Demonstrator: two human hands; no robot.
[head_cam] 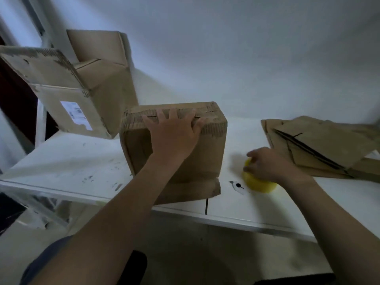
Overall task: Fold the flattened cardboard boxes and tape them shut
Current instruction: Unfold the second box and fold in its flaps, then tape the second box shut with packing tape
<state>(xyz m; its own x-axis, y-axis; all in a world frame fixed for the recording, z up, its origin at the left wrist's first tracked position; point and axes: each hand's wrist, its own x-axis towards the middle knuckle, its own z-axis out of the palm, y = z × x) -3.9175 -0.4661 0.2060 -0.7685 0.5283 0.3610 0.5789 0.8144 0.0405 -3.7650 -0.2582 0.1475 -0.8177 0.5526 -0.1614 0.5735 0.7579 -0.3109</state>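
Atop the box [205, 155], left hand [174, 134] flat; just beside, right hand [267, 163] curled round tape roll [259, 184]

No words, brands or numbers can be read anywhere. A white rectangular paper label [76, 115] on the side of the tilted brown cardboard box [51, 99] at the left carries dark printed lines and a barcode-like block, all too blurred to make out. A small black mark [238, 185] on the white table [61, 161] forms no legible character.
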